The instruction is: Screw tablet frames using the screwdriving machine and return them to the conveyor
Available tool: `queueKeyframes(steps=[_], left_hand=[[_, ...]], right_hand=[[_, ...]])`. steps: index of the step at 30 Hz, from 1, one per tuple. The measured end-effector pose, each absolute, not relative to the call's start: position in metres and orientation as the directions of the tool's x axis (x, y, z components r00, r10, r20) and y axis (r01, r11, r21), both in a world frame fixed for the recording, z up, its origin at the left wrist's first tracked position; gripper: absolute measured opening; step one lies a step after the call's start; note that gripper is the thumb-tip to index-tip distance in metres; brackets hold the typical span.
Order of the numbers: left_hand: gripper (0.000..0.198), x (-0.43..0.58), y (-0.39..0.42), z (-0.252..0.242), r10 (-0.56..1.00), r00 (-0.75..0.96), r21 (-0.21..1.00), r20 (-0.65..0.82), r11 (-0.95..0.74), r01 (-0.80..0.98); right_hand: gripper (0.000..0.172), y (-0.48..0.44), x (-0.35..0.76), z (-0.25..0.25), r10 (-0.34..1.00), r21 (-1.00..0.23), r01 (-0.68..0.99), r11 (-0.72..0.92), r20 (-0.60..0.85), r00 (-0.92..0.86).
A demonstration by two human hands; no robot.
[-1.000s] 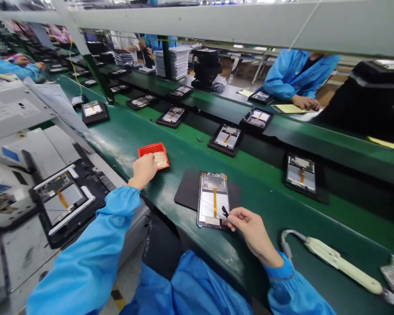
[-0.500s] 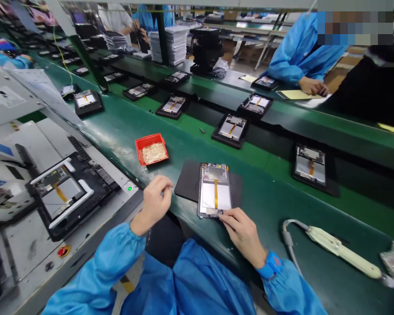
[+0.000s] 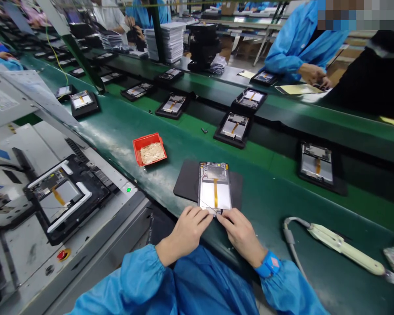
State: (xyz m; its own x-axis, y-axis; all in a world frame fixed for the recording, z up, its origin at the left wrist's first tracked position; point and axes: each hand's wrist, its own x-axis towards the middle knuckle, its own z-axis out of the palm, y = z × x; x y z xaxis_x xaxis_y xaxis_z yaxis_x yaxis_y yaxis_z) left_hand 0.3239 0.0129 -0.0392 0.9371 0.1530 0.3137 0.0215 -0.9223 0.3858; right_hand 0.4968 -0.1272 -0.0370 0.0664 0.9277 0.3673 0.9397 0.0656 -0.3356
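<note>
An opened tablet [image 3: 214,187] with an orange flex strip lies on a dark mat [image 3: 186,183] at the near edge of the green bench. Both my hands meet at its near end. My left hand [image 3: 185,232] has its fingers curled, tips pinched on the tablet's near edge. My right hand [image 3: 239,232] is pinched too, tips touching the same edge; what they hold is too small to make out. A red tray [image 3: 138,145] of small tan parts sits to the left, apart from both hands.
A fixture [image 3: 65,194] holding another opened tablet sits at my left. A cream handled tool [image 3: 344,248] with a grey cable lies at right. Several tablets in black trays ride the belt [image 3: 265,159]. A co-worker in a blue coat [image 3: 295,41] works across the belt.
My left hand left the red tray and swung right to the tablet's near end, joining my right hand. My right hand lowered onto the tablet's edge.
</note>
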Motion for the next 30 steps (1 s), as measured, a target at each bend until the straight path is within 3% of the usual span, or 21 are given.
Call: queueKeyframes(steps=[5, 10, 15, 18, 20, 22, 23, 25, 26, 30], left_hand=[[0.043, 0.328, 0.004, -0.049, 0.085, 0.949, 0.196, 0.304, -0.980, 0.025], [0.042, 0.325, 0.004, -0.058, 0.045, 0.951, 0.145, 0.306, -0.989, 0.000], [0.045, 0.325, 0.005, -0.057, 0.065, 0.946, 0.212, 0.318, -0.977, -0.004], [0.045, 0.320, 0.006, -0.051, 0.172, 0.919, 0.397, 0.356, -0.918, 0.018], [0.037, 0.318, 0.008, -0.046, 0.408, 0.849, 0.640, 0.337, -0.761, 0.111], [0.025, 0.319, 0.013, -0.043, 0.652, 0.750, 0.895, 0.109, -0.393, 0.211], [0.022, 0.322, 0.016, -0.042, 0.696, 0.716, 0.960, -0.061, -0.156, 0.233], [0.031, 0.331, 0.020, -0.041, 0.622, 0.704, 0.939, -0.344, 0.244, 0.243], [0.037, 0.336, 0.021, -0.041, 0.565, 0.714, 0.902, -0.415, 0.361, 0.238], [0.033, 0.357, 0.019, -0.037, 0.504, 0.759, 0.864, -0.412, 0.480, 0.151]], right_hand=[[0.037, -0.142, 0.500, -0.036, 0.936, -0.222, 0.975, -0.012, 0.341, 0.089], [0.045, -0.152, 0.500, -0.037, 0.966, -0.163, 0.985, -0.056, 0.241, 0.094], [0.047, -0.149, 0.502, -0.031, 0.975, -0.078, 0.994, -0.081, 0.202, 0.096], [0.042, -0.155, 0.514, -0.025, 0.955, -0.131, 0.984, -0.118, 0.255, 0.149], [0.039, -0.158, 0.523, -0.022, 0.909, -0.262, 0.943, -0.204, 0.307, 0.282], [0.036, -0.156, 0.528, -0.022, 0.864, -0.386, 0.878, -0.283, 0.295, 0.409], [0.035, -0.153, 0.529, -0.023, 0.857, -0.423, 0.853, -0.307, 0.266, 0.441], [0.033, -0.146, 0.528, -0.027, 0.871, -0.445, 0.833, -0.328, 0.200, 0.449], [0.033, -0.143, 0.528, -0.029, 0.876, -0.447, 0.831, -0.331, 0.180, 0.446], [0.031, -0.141, 0.528, -0.033, 0.849, -0.501, 0.793, -0.347, 0.192, 0.492]])
